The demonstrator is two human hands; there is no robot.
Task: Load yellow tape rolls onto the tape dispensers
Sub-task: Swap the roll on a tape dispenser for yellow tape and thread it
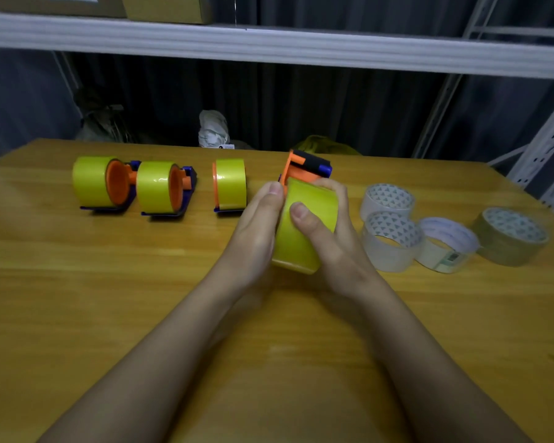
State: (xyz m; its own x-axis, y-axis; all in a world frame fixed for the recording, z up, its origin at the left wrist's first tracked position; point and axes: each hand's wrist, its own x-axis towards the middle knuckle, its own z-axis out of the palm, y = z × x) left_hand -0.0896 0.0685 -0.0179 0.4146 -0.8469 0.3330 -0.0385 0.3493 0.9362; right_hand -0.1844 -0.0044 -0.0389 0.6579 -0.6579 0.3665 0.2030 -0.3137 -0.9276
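Just above the middle of the wooden tabletop [77, 282], both hands are closed around one glossy yellow tape roll [304, 225] that is seated on, or being pushed onto, an orange-and-blue plastic tape dispenser [306, 169]. The dispenser's orange plate and dark roller jut out at 12 o'clock from the roll. The left hand [256, 225] cups the roll's left face, its thumb pressed at the top edge. The right hand [330, 231] wraps the right side, its thumb flat on the yellow outer band. So each grip is pressed onto the same roll; whether the core has gone fully over the hub is hidden by the fingers.

At 9 to 10 o'clock from the hands, three loaded dispensers [160, 190] stand in a row, each carrying a yellow roll. At 3 o'clock lie four spare rolls [394, 241], clear, white and brownish, bunched close together.

By my reading this is the fourth and probably last loading. The roll should be light and stiff, with a slick film surface, so thumbs may slide on the band. The flat side faces offer a firmer hold, pushing squarely along the hub axis. The plastic dispenser looks light and could twist if not braced.
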